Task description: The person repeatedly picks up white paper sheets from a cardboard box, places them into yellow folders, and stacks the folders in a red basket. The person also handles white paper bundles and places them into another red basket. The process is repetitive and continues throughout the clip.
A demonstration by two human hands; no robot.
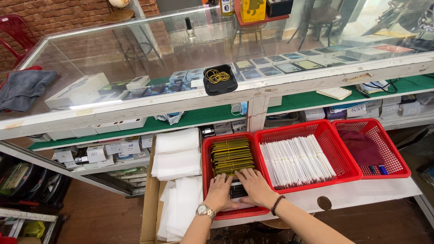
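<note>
Both hands, left hand and right hand, lie flat with fingers spread, pinching nothing, on dark packets filed upright in the leftmost red basket. Best practice: press evenly, keeping the row square.

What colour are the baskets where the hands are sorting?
Red plastic mesh baskets, three side by side, clearest in the head view. Both hands rest in the leftmost one.

Left hand and right hand lie side by side, palms down, fingers spread.
</note>
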